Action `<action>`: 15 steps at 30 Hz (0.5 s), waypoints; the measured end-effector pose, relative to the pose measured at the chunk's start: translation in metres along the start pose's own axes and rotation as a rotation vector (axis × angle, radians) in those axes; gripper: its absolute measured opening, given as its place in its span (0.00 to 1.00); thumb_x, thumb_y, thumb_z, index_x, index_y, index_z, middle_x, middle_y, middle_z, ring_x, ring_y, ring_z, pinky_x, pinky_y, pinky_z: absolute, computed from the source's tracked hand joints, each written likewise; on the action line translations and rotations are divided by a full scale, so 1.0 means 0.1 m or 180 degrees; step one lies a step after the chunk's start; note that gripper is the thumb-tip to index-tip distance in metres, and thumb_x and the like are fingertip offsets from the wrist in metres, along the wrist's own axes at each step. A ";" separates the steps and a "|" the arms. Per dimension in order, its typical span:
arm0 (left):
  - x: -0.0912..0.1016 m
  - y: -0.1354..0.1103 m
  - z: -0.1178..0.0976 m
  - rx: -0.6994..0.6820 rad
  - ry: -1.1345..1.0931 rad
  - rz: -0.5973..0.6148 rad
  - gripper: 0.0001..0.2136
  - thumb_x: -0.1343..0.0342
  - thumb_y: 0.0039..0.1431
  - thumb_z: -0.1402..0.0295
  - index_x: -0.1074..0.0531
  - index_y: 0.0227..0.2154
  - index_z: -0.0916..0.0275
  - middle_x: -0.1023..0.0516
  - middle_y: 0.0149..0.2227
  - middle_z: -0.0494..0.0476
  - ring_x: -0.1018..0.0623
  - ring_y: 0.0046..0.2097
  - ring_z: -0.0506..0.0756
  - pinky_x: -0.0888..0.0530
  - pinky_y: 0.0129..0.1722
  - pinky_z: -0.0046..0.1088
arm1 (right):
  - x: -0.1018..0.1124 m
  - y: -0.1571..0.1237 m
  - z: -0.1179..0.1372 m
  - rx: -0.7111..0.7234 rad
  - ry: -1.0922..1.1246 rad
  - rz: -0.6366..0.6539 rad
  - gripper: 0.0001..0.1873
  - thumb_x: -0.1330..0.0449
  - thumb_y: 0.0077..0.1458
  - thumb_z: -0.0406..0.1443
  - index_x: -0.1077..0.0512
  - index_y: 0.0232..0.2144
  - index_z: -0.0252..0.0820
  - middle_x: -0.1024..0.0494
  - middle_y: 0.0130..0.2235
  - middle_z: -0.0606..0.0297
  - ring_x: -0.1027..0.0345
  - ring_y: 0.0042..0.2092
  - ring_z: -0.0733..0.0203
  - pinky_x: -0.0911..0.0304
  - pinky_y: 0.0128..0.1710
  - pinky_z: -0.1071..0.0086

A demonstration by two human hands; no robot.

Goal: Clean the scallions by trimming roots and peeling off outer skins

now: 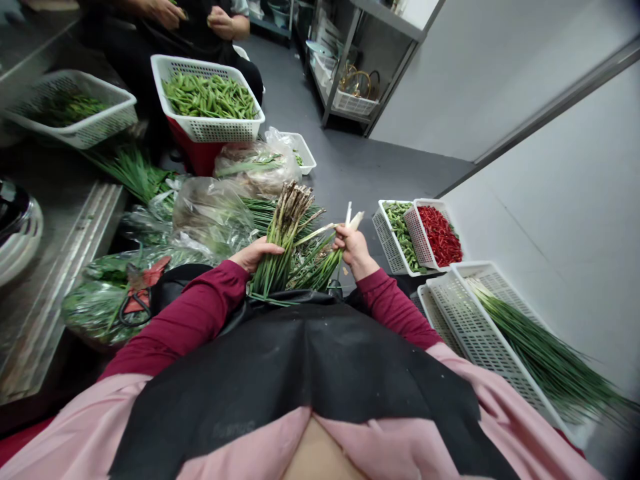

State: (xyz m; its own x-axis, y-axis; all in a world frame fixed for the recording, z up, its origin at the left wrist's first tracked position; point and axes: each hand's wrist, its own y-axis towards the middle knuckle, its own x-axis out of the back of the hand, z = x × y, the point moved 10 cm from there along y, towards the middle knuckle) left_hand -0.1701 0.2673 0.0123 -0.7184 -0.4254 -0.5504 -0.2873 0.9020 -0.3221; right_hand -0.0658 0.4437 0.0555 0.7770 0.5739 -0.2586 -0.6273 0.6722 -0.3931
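Observation:
My left hand point(258, 253) is wrapped round a thick bunch of spring onions point(286, 233), their brown, dirty root ends pointing up and away from me. To the right, my right hand point(354, 248) pinches a few spring onions with clean white ends point(355, 220). One pale stalk point(320, 231) stretches between the bunch and my right hand. Green leaves hang down over the black apron point(300, 347) on my lap. Behind the hands lie more long green stalks point(263, 215), partly covered by the bunch.
Plastic bags of greens point(210, 213) crowd the left, with black-handled scissors point(134, 310). A basket of green peppers point(207, 130) stands ahead, near a co-worker's hands point(220, 23). At right are a basket of red chillies point(440, 237) and a basket with long spring onions point(530, 340).

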 end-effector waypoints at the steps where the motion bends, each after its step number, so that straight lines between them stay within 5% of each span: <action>1: 0.02 0.00 0.00 0.0001 0.0010 -0.0030 0.18 0.37 0.37 0.72 0.24 0.37 0.67 0.21 0.28 0.55 0.24 0.28 0.54 0.25 0.31 0.30 | 0.08 0.03 0.09 0.0101 0.0032 -0.0100 0.10 0.40 0.43 0.31 0.40 0.27 0.41 0.46 0.16 0.81 0.57 0.15 0.76 0.51 0.17 0.76; 12: 0.11 -0.10 -0.03 -0.0035 0.0161 -0.0060 0.17 0.36 0.37 0.72 0.24 0.36 0.67 0.21 0.28 0.56 0.23 0.29 0.55 0.25 0.32 0.32 | 0.79 0.28 0.93 0.1159 -0.0021 -0.1192 0.10 0.44 0.47 0.29 0.45 0.24 0.43 0.49 0.15 0.82 0.57 0.15 0.75 0.50 0.16 0.77; 15: 0.17 -0.11 -0.06 -0.0031 0.0112 -0.0147 0.16 0.35 0.37 0.71 0.25 0.34 0.67 0.22 0.27 0.55 0.24 0.28 0.54 0.24 0.32 0.32 | 0.69 0.36 0.83 0.1040 -0.0945 -0.0799 0.09 0.40 0.40 0.29 0.38 0.26 0.41 0.42 0.15 0.80 0.53 0.15 0.75 0.52 0.16 0.77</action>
State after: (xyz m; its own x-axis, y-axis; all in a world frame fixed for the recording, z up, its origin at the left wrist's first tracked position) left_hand -0.1829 0.2508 0.0117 -0.7261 -0.4639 -0.5076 -0.3266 0.8822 -0.3391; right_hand -0.0388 0.5462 0.0966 0.8874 0.4523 0.0891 -0.4435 0.8904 -0.1021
